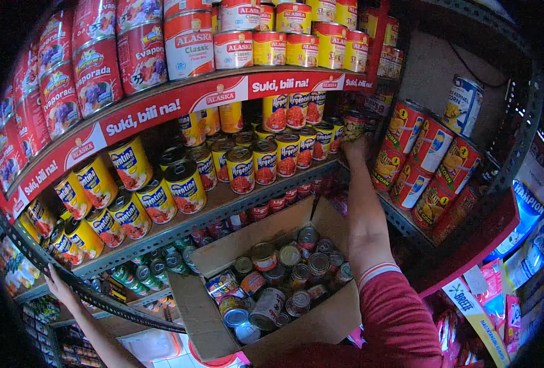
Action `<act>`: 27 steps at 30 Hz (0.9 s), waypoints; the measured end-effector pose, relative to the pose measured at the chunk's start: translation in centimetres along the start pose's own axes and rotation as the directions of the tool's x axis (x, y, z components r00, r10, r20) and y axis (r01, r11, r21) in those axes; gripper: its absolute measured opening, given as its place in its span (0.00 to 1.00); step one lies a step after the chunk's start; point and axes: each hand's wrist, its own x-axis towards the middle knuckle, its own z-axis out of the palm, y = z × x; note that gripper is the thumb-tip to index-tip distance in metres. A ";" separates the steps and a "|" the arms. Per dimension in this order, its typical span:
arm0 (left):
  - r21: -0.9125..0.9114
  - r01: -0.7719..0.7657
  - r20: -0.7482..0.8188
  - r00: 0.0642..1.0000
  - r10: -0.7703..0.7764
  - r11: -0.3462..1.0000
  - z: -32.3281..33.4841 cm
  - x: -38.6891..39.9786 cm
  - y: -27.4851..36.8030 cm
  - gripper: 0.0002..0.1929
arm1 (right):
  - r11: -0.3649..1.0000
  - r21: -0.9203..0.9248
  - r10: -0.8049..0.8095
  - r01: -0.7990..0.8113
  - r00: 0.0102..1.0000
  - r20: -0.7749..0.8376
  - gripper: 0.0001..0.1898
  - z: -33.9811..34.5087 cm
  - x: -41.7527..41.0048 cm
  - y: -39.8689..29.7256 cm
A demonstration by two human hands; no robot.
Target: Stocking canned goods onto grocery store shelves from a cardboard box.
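Note:
My right hand [355, 146] reaches to the inner corner of the middle shelf and holds a food can [354, 126] with a dark green and red label. Part of the hand is hidden by the can and the dimness there. Beside it stand yellow Argentina cans [323, 140] in rows, some stacked two high. My left hand [56, 281] is at far left, on a slotted steel angle bar [76, 286] of the shelving. Below, between my arms, an open cardboard box [295, 335] holds many mixed cans [268, 307], some upright and some on their sides.
Red Evaporada cans [98, 76] and Alaska milk cans [189, 43] fill the upper shelf behind a red printed strip [175, 108]. Corn cans [430, 142] stand stacked on the right shelf [405, 218]. Green cans [150, 276] sit lower. Detergent packs [525, 230] hang at right.

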 end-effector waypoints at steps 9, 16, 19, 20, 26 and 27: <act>-0.105 0.079 0.001 0.997 -0.079 0.991 0.4 -0.4 1.3 0.24 | 0.986 0.056 0.154 -0.158 0.985 0.071 0.46 -4.2 -3.0 -2.7; -0.208 0.167 -0.012 0.985 -0.173 0.964 1.0 -0.8 2.7 0.24 | 0.992 0.119 0.025 -0.035 0.997 0.079 0.43 -3.0 -2.1 -1.4; -0.244 0.194 0.012 0.980 -0.197 0.950 1.0 -1.0 2.7 0.24 | 0.977 0.212 -0.001 -0.011 0.998 0.057 0.39 -3.3 -2.4 -1.7; -0.223 0.175 0.008 0.984 -0.177 0.959 1.0 -1.0 2.7 0.24 | 0.960 0.278 0.011 -0.018 1.000 0.024 0.38 -3.5 -2.6 -1.8; -0.125 -0.037 0.015 0.999 0.039 0.991 0.8 -0.8 2.0 0.22 | 0.758 0.633 -0.064 0.158 0.983 -0.170 0.38 -4.5 -2.9 -2.3; -0.193 0.077 0.023 0.997 -0.074 0.978 0.7 -0.7 1.9 0.22 | 0.746 0.638 -0.097 0.189 0.979 -0.177 0.38 -4.6 -2.6 -2.4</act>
